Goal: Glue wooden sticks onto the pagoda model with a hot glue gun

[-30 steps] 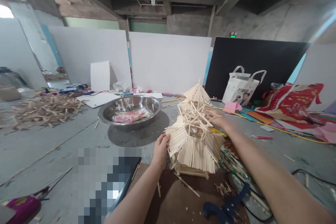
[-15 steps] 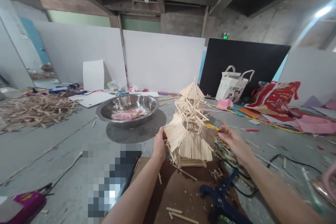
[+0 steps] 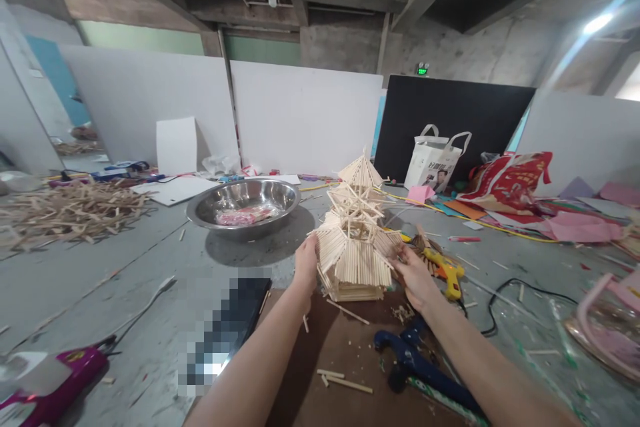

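A pagoda model built of thin wooden sticks (image 3: 364, 263) stands upright in front of me, with tiered, sloping roofs. My left hand (image 3: 306, 268) is closed on the left edge of its lower roof. On the opposite edge of that roof, my right hand (image 3: 413, 272) grips with thumb and fingers; some fingertips are hidden behind the sticks. Beneath the model's near side is a brown board (image 3: 345, 340) with a few loose sticks (image 3: 345, 381). A dark blue tool (image 3: 425, 370) lies near my right forearm. Just beyond my right hand rests a yellow glue gun (image 3: 450, 273).
A steel basin (image 3: 245, 230) holding plastic packets stands left of the model. A heap of sticks (image 3: 80, 210) lies far left. A purple-and-white device (image 3: 65, 380) and a blurred dark tablet-like object (image 3: 230, 327) are nearer. Behind stand a white bag (image 3: 433, 160) and coloured paper.
My right hand has moved left onto the model's roof edge, uncovering the yellow glue gun. My left hand stays on the model. The view has shifted slightly.
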`<state>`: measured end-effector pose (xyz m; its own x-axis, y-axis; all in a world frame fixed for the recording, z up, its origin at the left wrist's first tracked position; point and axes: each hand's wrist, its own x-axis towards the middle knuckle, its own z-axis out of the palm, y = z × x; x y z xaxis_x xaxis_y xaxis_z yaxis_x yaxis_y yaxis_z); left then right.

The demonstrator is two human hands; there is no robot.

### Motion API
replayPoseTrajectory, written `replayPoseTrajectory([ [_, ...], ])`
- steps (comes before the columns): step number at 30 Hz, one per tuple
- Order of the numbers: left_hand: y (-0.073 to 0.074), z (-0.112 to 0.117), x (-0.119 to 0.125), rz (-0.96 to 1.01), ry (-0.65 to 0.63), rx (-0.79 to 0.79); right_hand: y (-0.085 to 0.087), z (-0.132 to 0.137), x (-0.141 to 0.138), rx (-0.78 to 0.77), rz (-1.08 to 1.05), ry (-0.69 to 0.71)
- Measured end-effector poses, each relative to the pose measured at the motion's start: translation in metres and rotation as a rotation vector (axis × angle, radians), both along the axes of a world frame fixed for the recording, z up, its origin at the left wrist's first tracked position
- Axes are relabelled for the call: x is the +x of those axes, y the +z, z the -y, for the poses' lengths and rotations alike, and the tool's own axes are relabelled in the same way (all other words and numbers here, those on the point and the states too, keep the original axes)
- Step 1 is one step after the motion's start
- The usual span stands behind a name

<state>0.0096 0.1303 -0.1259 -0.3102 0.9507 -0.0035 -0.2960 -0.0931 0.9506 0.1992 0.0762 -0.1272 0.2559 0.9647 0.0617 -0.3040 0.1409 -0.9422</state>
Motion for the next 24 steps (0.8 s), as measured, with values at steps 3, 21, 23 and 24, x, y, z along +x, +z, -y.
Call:
replayPoseTrajectory([
  [3, 0.002, 0.001, -0.003, 0.011, 0.018, 0.001, -0.003, -0.002, -0.004, 0.027, 0.014, 0.003],
  [21, 0.002, 0.031, -0.030, -0.055, 0.070, 0.021, -0.011, 0.014, -0.026, 0.047, 0.068, 0.031],
  [23, 0.001, 0.034, -0.030, -0.067, 0.082, 0.028, -0.013, 0.016, -0.026, 0.056, 0.073, 0.018],
  [24, 0.001, 0.035, -0.030, -0.074, 0.093, 0.033, -0.014, 0.017, -0.026, 0.056, 0.078, 0.014],
])
